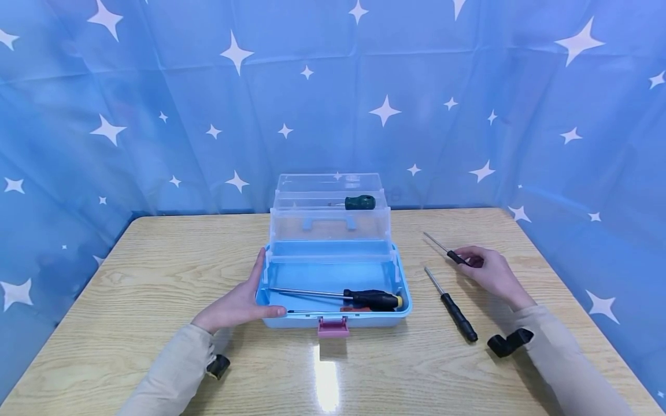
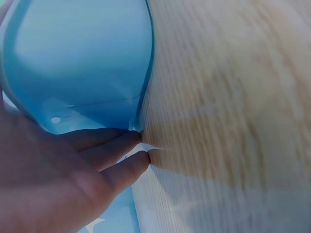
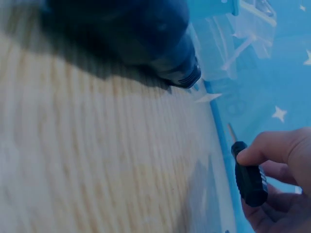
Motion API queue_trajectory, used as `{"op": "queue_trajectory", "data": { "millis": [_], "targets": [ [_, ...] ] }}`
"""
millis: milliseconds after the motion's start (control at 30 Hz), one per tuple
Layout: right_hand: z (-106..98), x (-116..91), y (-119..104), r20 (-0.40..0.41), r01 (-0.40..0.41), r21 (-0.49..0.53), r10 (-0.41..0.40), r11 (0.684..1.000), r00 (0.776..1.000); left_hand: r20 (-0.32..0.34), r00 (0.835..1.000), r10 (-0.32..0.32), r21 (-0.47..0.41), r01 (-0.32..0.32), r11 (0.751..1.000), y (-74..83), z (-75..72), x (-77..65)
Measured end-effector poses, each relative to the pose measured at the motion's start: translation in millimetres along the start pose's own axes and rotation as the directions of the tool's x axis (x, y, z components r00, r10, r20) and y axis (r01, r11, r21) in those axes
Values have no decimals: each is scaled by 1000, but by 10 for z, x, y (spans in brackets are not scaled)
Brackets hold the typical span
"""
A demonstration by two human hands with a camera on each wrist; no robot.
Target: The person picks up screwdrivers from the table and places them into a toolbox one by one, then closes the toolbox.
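The left hand [image 1: 234, 303] is touching an open blue toolbox [image 1: 374, 321]; rightward, the right hand [image 1: 493, 273] is holding a black-handled screwdriver [image 1: 456, 257].

Left hand [image 1: 234, 306] spread wide, right hand [image 1: 494, 274] in a pinch

Left forearm [image 1: 169, 370] and right forearm [image 1: 564, 358] both angle inward, sleeved to the wrist. Left thumb [image 1: 272, 312]'s stuck way out from some pretty straight fingers [image 1: 257, 270]. Right side's a proper grip, thumb opposite curled fingers, well apart from the left hand.
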State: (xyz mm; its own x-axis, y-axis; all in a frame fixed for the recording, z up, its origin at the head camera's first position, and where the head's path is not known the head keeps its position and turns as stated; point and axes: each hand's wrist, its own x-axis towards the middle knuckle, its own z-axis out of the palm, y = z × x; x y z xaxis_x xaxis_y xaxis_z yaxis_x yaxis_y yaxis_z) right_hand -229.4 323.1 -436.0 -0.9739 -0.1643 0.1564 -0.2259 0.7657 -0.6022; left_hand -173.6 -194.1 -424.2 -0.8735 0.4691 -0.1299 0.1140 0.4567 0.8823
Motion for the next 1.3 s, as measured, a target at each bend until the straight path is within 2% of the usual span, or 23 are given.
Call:
{"op": "queue_trajectory", "data": {
  "millis": [167, 400, 700, 1000, 1300],
  "targets": [
    [-20, -15, -51, 6, 6, 22, -6, 1000, 1000, 2, 1000, -8, 0, 8, 1000, 2, 1, -4],
    [-29, -36, -117, -14, 68, 51, -67, 996, 998, 5, 1000, -8, 8, 8, 1000, -2, 3, 0],
    [-60, -47, -208, -16, 109, 56, -108, 992, 994, 2, 1000, -6, 9, 6, 1000, -9, 1, 0],
    [-97, -38, -302, -11, 99, 76, -98, 992, 995, 1, 1000, 10, 0, -10, 1000, 9, 1, -1],
    [-108, -26, -372, -9, 129, 76, -128, 989, 992, -6, 1000, -3, 14, 3, 1000, 15, 5, -7]
  ]
}}
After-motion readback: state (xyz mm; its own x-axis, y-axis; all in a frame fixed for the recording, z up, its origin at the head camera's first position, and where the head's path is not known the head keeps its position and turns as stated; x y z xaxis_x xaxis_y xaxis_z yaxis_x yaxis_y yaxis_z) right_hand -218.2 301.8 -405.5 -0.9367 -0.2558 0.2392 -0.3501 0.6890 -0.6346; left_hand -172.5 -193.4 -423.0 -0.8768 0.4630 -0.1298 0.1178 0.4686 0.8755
